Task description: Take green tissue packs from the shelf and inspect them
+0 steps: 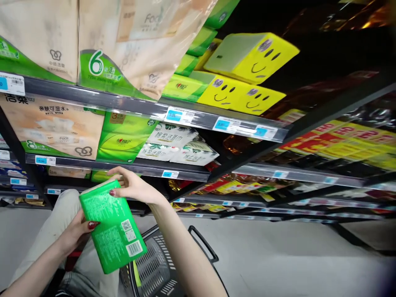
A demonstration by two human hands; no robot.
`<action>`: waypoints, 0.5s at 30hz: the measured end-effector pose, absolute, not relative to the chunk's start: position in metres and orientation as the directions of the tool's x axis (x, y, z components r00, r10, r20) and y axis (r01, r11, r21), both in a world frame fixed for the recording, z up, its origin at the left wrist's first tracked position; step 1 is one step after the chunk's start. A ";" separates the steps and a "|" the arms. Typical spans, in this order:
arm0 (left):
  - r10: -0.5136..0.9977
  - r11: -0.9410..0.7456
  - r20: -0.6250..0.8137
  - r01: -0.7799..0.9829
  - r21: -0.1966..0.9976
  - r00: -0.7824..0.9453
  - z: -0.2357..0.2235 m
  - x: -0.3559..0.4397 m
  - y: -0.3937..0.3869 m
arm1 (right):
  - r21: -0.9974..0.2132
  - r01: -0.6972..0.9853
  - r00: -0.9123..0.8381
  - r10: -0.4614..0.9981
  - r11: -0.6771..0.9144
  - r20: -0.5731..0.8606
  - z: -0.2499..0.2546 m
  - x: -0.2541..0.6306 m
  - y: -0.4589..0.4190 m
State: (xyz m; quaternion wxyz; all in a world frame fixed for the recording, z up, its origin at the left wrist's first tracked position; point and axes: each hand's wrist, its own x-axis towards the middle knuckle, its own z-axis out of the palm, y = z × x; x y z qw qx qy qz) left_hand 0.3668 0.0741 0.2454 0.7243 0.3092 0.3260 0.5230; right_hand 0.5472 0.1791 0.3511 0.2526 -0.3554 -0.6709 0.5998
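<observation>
The shelf (133, 103) stands beyond the basket (154, 262). Beside basket, left hand (72, 233) has fingers clamped on green pack (108, 239) at its side, right hand (133, 187) at upper end; long axis slants toward basket.

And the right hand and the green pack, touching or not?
Touching. The head view shows the right hand gripping the top edge of the green pack, its thumb lying on the printed face.

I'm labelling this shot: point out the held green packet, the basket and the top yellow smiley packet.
Green packet (113, 227): head view, printed face.
Basket (154, 260): head view, slatted wall.
Top yellow smiley packet (263, 57): head view, smiley side.
</observation>
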 end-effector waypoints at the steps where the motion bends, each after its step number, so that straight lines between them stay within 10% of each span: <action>1: 0.970 0.233 -0.152 -0.571 0.787 0.188 0.246 0.368 0.075 | -0.980 0.194 -0.661 0.744 0.050 -0.093 0.352 0.543 0.183; 9: 0.953 0.075 -0.253 -0.684 0.725 -0.164 0.244 0.375 0.072 | -0.993 -0.038 -0.498 0.860 0.113 0.117 0.321 0.568 0.154; 15: 0.948 -0.040 -0.211 -0.747 0.663 -0.238 0.238 0.393 0.074 | -0.953 -0.288 -0.212 0.977 -0.093 -0.031 0.246 0.560 0.107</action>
